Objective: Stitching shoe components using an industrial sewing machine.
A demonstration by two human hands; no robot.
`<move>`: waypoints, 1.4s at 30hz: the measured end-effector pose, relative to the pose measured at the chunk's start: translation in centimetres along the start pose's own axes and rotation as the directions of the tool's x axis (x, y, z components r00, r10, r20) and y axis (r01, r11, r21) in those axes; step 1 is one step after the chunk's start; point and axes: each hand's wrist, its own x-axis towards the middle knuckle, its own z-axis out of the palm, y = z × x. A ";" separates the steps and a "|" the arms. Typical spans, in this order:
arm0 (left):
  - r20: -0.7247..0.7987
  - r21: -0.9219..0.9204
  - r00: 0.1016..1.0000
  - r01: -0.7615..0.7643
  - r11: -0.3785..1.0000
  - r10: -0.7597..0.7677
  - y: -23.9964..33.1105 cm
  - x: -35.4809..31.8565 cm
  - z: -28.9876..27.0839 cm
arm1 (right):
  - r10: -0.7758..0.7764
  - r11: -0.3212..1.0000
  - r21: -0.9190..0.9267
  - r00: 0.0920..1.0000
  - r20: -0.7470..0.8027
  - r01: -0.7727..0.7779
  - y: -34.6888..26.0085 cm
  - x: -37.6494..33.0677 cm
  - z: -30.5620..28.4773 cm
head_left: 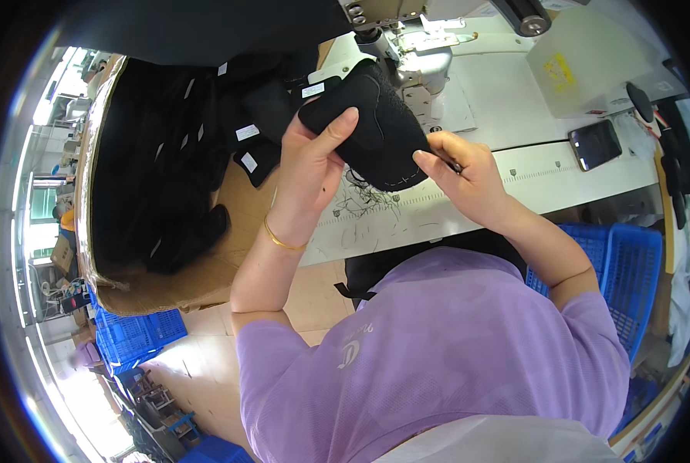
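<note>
A black padded fabric piece (391,131), rounded in outline with a curved seam and pale stitches along its near edge, is held up over the front of the white sewing table (515,181). My left hand (310,166) is closed on its left side, thumb lying on top. At the right edge, the thumb and fingers of my right hand (468,176) pinch the same piece. A small dark object shows between the right fingers, too little visible to name. Right behind the piece stands a sewing machine (426,69), partly hidden by it.
To the left, a large cardboard box (241,231) holds a pile of black fabric pieces (156,162) with white labels. Cut black threads (360,199) litter the table near its ruler edge. A phone (594,145) lies at right. Blue crates (632,270) stand below.
</note>
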 end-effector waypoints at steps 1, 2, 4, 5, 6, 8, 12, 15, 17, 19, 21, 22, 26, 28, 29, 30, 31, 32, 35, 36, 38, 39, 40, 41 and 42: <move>0.021 0.198 0.991 -0.130 0.971 0.129 0.3 0.7 0.5 | 0.013 1.000 0.024 1.000 -0.006 -0.012 -0.1 0.0 -0.3; 0.063 0.388 0.966 -0.256 0.885 0.251 0.5 1.4 0.7 | 0.023 0.998 0.054 1.000 -0.008 -0.023 -0.3 0.0 -0.5; 0.256 0.675 0.940 -0.340 0.655 0.225 2.5 3.7 0.9 | -0.013 0.998 0.054 0.999 -0.051 0.016 -0.7 0.5 -0.9; 0.275 0.682 0.959 -0.247 0.688 0.072 3.6 4.4 1.4 | 0.004 0.999 0.055 0.999 -0.048 -0.002 -0.8 0.8 -1.2; 0.294 0.691 0.952 -0.155 0.706 -0.079 4.3 5.3 1.8 | 0.018 0.998 0.054 0.999 -0.045 -0.015 -0.9 1.2 -1.4; 0.307 0.663 0.951 -0.176 0.728 -0.049 4.4 6.6 2.5 | 0.006 0.999 0.038 0.998 -0.070 -0.003 -1.5 2.1 -1.5; 0.434 0.750 0.890 -0.271 0.603 -0.141 6.1 10.2 0.8 | 0.060 0.987 0.157 0.992 -0.112 -0.042 -2.1 3.6 -1.3; -0.003 0.830 0.990 0.082 0.552 -0.142 5.3 10.6 1.6 | 0.073 0.972 0.233 0.990 -0.121 -0.043 -2.2 4.1 -1.3; 0.093 0.845 0.992 -0.034 0.534 -0.084 5.0 11.0 1.4 | 0.081 0.970 0.236 0.990 -0.113 -0.052 -2.1 4.1 -1.3; 0.158 0.854 0.988 -0.138 0.502 0.004 4.6 11.7 0.0 | 0.086 0.969 0.239 0.992 -0.097 -0.061 -2.5 4.1 -0.8; 0.193 0.936 0.979 -0.204 0.286 0.067 4.7 8.2 3.1 | 0.033 0.988 0.153 0.990 -0.138 -0.012 -2.7 3.7 -0.9; 0.248 0.966 0.959 -0.256 0.042 0.137 4.8 6.9 4.2 | 0.033 0.990 0.142 0.989 -0.146 -0.012 -2.8 3.1 -1.0; 0.869 0.438 0.164 -0.692 -0.574 0.466 3.2 5.3 0.0 | -0.043 0.987 0.147 0.994 -0.097 0.057 -2.7 2.6 -0.6; 0.961 0.262 0.112 -0.671 -0.694 0.254 2.1 3.7 -1.2 | 0.080 0.972 0.223 0.996 -0.041 -0.069 -3.4 2.3 -0.8; 0.969 0.235 0.097 -0.636 -0.735 0.226 1.6 3.8 -1.4 | 0.080 0.972 0.224 0.996 -0.032 -0.071 -3.6 2.3 -0.7; 0.977 0.207 0.082 -0.600 -0.773 0.197 1.3 4.0 -1.5 | 0.085 0.969 0.235 0.995 -0.049 -0.071 -3.7 2.2 -0.6; 0.973 0.225 0.091 -0.594 -0.772 0.213 1.1 3.7 -1.6 | 0.091 0.967 0.246 0.994 -0.067 -0.072 -3.8 2.2 -0.5; 0.972 0.228 0.090 -0.602 -0.766 0.218 1.0 3.8 -1.4 | 0.099 0.967 0.240 0.993 -0.071 -0.079 -3.8 2.2 -0.5; 0.967 0.242 0.078 -0.590 -0.770 0.244 1.0 4.5 -1.8 | 0.059 0.980 0.196 0.994 -0.089 -0.041 -4.1 2.9 -0.1; 0.965 0.245 0.066 -0.565 -0.788 0.252 0.9 4.8 -1.9 | 0.065 0.980 0.192 0.994 -0.093 -0.046 -4.2 3.1 -0.2; 0.964 0.257 0.090 -0.552 -0.793 0.249 1.0 4.8 -1.9 | 0.053 0.985 0.171 0.996 -0.073 -0.040 -4.2 3.5 -0.3; 0.964 0.257 0.089 -0.550 -0.794 0.251 0.9 5.0 -1.8 | 0.051 0.985 0.169 0.996 -0.072 -0.038 -4.0 3.6 -0.3; 0.961 0.267 0.088 -0.543 -0.796 0.263 0.6 5.3 -1.7 | 0.071 0.978 0.204 0.993 -0.096 -0.050 -3.6 3.6 -0.1; 0.958 0.275 0.086 -0.537 -0.797 0.273 0.5 5.6 -1.7 | 0.091 0.969 0.240 0.989 -0.120 -0.060 -3.4 3.8 -0.1; 0.958 0.275 0.085 -0.534 -0.799 0.273 0.6 5.7 -1.6 | 0.089 0.969 0.241 0.989 -0.119 -0.058 -3.4 4.1 0.0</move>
